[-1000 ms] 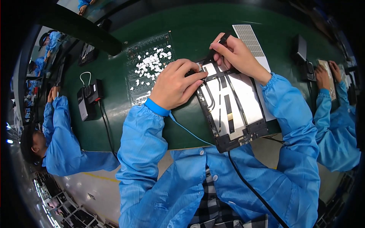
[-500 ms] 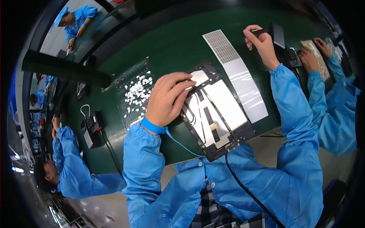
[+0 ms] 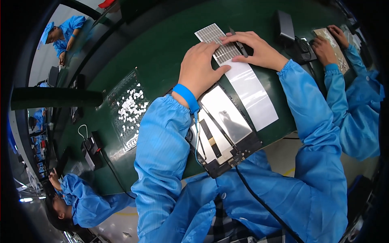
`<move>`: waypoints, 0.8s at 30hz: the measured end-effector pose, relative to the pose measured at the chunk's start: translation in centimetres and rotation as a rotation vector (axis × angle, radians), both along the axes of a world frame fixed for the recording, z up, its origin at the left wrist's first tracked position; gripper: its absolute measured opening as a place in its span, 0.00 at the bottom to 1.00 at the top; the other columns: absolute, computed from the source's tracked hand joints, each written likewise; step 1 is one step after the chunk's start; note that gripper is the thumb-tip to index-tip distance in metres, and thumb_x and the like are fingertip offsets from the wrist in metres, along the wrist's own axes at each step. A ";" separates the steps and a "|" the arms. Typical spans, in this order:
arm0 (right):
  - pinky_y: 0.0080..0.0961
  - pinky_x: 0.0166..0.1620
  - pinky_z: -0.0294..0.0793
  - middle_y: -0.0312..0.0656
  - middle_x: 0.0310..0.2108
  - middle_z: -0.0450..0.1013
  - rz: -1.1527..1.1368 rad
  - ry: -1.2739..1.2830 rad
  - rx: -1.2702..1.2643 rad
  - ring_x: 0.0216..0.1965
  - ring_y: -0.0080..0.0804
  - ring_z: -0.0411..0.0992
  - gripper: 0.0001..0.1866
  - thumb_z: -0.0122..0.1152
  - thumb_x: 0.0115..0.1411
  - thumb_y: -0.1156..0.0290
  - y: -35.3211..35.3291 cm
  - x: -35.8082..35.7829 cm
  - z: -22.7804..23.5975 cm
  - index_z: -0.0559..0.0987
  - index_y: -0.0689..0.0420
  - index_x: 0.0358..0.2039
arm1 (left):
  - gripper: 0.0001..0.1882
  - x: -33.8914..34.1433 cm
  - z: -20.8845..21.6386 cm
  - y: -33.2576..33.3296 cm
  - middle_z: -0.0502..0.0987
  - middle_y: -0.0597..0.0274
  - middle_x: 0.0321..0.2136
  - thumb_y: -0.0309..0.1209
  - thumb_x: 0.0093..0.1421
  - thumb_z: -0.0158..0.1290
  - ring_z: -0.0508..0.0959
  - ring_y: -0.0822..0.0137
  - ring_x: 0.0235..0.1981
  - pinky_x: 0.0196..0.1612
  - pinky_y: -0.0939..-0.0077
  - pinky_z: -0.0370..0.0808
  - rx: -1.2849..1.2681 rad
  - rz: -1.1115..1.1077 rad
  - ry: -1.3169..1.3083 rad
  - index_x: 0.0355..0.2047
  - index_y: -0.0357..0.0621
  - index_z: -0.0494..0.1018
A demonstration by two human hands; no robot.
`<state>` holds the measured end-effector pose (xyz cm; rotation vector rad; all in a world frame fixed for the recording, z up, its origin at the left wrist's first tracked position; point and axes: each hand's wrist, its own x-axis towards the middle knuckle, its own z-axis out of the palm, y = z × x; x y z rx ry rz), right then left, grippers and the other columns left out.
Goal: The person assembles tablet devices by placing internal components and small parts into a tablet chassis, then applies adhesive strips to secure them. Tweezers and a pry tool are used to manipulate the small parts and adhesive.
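Observation:
A white sheet (image 3: 253, 95) with a grid of small grey labels (image 3: 211, 34) at its far end lies on the green table. My left hand (image 3: 198, 69), with a blue wrist strap, rests at the left edge of the grid, thumb apart from the fingers. Over the grid's right side, my right hand (image 3: 257, 48) holds dark tweezers (image 3: 242, 47); their working end is partly hidden by the fingers. Nearer to me, the opened tablet-like device (image 3: 231, 121), with silvery panels and a black frame, lies partly under my left wrist and sleeve.
A clear tray (image 3: 131, 107) with many small white pieces lies left. Further left stands a black device (image 3: 91, 150) with a cable. A grey box (image 3: 285, 27) and a black unit (image 3: 304, 49) stand at far right. Co-workers' hands (image 3: 324, 50) work beside a tan board (image 3: 332, 44).
My left hand has moved from the device's far end to the label sheet. My right hand, with the tweezers, has come left onto the grid. The view has shifted slightly.

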<state>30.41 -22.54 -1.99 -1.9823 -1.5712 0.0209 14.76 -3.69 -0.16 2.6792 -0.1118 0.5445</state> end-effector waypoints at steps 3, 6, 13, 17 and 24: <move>0.37 0.65 0.60 0.37 0.57 0.73 -0.034 -0.022 0.029 0.61 0.39 0.65 0.28 0.70 0.55 0.64 0.2 -0.5 0.0 0.75 0.49 0.57 | 0.29 0.0 0.3 -0.4 0.77 0.50 0.50 0.43 0.51 0.65 0.75 0.50 0.54 0.59 0.60 0.70 -0.040 0.022 0.006 0.52 0.43 0.75; 0.32 0.57 0.70 0.38 0.51 0.76 -0.013 0.015 0.082 0.53 0.37 0.73 0.25 0.72 0.54 0.66 0.2 -0.9 0.5 0.77 0.52 0.53 | 0.26 -0.4 0.8 -0.7 0.79 0.50 0.46 0.40 0.51 0.66 0.76 0.51 0.52 0.57 0.59 0.70 -0.107 0.047 0.019 0.48 0.43 0.76; 0.18 0.34 0.71 0.37 0.32 0.77 -0.020 0.273 0.274 0.30 0.22 0.74 0.14 0.72 0.55 0.70 0.3 -2.0 1.7 0.78 0.59 0.39 | 0.12 -0.4 0.6 -0.3 0.81 0.49 0.28 0.35 0.56 0.61 0.79 0.49 0.36 0.60 0.56 0.69 -0.356 0.056 -0.044 0.34 0.39 0.75; 0.17 0.28 0.66 0.36 0.26 0.75 -0.057 0.298 0.227 0.25 0.18 0.70 0.12 0.72 0.56 0.70 0.2 -1.9 1.8 0.79 0.59 0.36 | 0.12 -0.4 0.8 -0.2 0.81 0.49 0.25 0.35 0.59 0.60 0.79 0.48 0.32 0.61 0.58 0.68 -0.362 0.035 -0.028 0.29 0.38 0.76; 0.18 0.30 0.67 0.37 0.27 0.76 -0.037 0.303 0.118 0.27 0.19 0.71 0.11 0.71 0.57 0.70 -0.1 -1.5 2.5 0.79 0.59 0.37 | 0.17 -0.4 0.6 -0.3 0.79 0.52 0.34 0.31 0.58 0.61 0.82 0.56 0.40 0.44 0.68 0.76 -0.278 -0.050 -0.089 0.43 0.37 0.71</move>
